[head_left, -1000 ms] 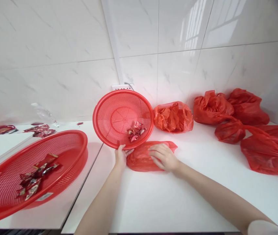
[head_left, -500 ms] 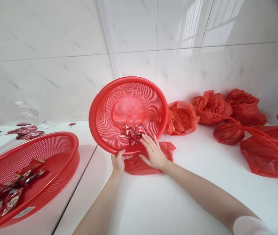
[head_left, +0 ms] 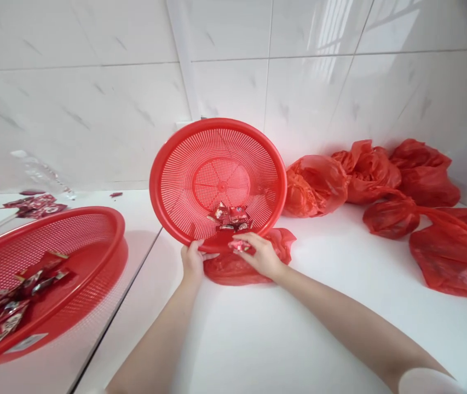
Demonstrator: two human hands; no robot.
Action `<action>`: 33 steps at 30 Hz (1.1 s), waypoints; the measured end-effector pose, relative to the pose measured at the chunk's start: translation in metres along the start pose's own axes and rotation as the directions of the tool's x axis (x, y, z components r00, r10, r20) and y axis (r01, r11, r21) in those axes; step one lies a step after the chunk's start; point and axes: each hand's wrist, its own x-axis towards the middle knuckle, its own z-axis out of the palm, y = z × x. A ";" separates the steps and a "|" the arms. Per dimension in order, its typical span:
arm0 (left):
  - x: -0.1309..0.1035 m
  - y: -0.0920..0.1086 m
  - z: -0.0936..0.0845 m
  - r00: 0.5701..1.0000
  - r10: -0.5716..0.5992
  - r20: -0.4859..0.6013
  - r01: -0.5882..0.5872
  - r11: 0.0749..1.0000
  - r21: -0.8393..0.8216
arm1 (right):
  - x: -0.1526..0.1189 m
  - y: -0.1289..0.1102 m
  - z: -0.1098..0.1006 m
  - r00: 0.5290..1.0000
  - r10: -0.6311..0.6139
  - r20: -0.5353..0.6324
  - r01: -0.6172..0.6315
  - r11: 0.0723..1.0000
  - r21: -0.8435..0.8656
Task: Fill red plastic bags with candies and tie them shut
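Note:
A round red plastic basket [head_left: 222, 139] is tilted up toward me, its open side facing me. My left hand [head_left: 194, 260] grips its lower rim, thumb over the edge. Between the thumb and fingers of my right hand [head_left: 260, 254] is a small red-and-white wrapped packet [head_left: 239, 245], just in front of the rim. Several red wrapped packets [head_left: 233, 217] rest inside the basket near its lower edge. Beneath the rim and both hands lies a red plastic bag [head_left: 233, 273], partly hidden by the basket.
A second red basket [head_left: 110, 219] at left holds several wrapped packets [head_left: 23, 295]. More red packets [head_left: 38, 205] and a clear plastic piece [head_left: 44, 172] lie behind it. Several filled red bags [head_left: 367, 169] line the tiled wall on the right. A seam [head_left: 130, 295] crosses the white table.
My right hand has drawn back from inside the basket to the rim and now pinches one packet. My left hand still grips the rim. The view has tipped slightly downward.

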 end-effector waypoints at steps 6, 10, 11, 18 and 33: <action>0.010 0.009 -0.005 0.998 0.018 -0.056 -0.021 0.998 -0.054 | 0.008 -0.005 -0.001 0.928 0.355 0.115 -0.360 0.771 0.525; 0.014 0.009 -0.008 0.989 0.072 -0.130 -0.080 0.995 -0.054 | 0.012 -0.001 -0.006 0.913 0.382 0.141 -0.392 0.732 0.557; 0.016 0.009 -0.009 0.984 0.090 -0.152 -0.099 0.994 -0.051 | 0.013 0.001 -0.007 0.904 0.401 0.146 -0.409 0.714 0.568; 0.017 0.012 -0.010 0.961 0.171 -0.219 -0.188 0.980 -0.063 | 0.011 0.005 -0.008 0.868 0.436 0.239 -0.493 0.692 0.527; 0.004 -0.006 -0.006 0.920 0.390 -0.034 -0.366 0.888 0.277 | 0.007 -0.007 -0.016 0.984 -0.152 -0.095 0.062 0.786 -0.615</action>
